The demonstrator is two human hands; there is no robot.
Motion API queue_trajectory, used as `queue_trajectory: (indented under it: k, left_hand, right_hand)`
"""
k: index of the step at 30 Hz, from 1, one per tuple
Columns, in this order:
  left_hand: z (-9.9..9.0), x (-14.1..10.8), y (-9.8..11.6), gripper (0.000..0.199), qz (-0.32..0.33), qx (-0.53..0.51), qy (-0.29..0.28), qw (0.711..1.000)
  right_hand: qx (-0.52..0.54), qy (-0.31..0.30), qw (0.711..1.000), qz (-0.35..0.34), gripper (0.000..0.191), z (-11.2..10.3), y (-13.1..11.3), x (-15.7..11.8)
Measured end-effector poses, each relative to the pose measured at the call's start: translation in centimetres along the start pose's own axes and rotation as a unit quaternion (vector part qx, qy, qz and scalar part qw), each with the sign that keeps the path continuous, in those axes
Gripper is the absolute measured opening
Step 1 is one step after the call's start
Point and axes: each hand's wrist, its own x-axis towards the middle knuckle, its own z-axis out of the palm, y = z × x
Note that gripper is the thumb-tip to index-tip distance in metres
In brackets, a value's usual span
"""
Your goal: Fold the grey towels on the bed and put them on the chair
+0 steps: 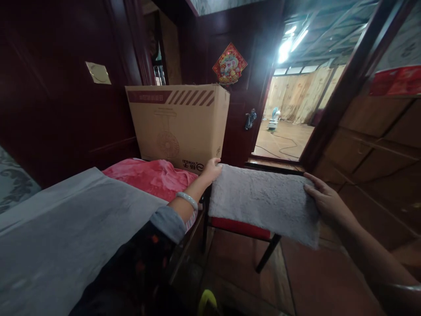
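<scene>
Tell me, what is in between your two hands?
The head view shows a fluffy grey mat stretched between your left hand and right hand.

Home room: dark wood-panelled wall (66,109), red paper door charm (229,63), pink blanket (148,177).

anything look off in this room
The cardboard box behind the pink blanket looks upside down: the fan printed on its side is inverted, with its round head low, and the lettering near the bottom edge reads inverted too.
</scene>
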Motion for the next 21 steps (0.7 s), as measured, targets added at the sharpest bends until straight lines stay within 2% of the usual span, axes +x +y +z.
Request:
queue_trajectory:
  k: [2, 5, 10, 12, 18, 21]
  left_hand:
    - [0.0, 0.2, -0.2, 0.036, -0.004, 0.011, 0.003, 1.0]
    - [-0.3, 0.1, -0.4, 0.029, -0.001, 0.018, 0.0, 1.0]
    - [-1.0, -0.3, -0.2, 0.023, -0.005, 0.017, -0.018, 1.0]
    - [-1.1, -0.6, -0.2, 0.024, 0.001, 0.007, -0.022, 1.0]
    - [-1.1, -1.2, -0.8, 0.029, 0.028, -0.008, -0.017, 0.999]
    - [-1.3, -1.0, -0.6, 0.026, 0.021, 0.032, -0.018, 0.999]
  right_hand:
    - [-0.006, 0.0, 1.0, 0.006, 0.079, 0.1, -0.3, -0.6]
    - [-0.08, 0.004, 0.997, -0.012, 0.077, -0.1, -0.7, -1.1]
    - [-0.189, 0.017, 0.979, -0.076, 0.065, -0.9, -1.4, -1.7]
    - [-0.191, 0.022, 0.978, -0.077, 0.065, -1.1, -1.7, -1.9]
    - [-0.127, 0.034, 0.991, -0.006, 0.073, -1.3, -1.7, -2.4]
    - [-0.18, 0.035, 0.982, -0.048, 0.069, -1.7, -1.6, -2.3]
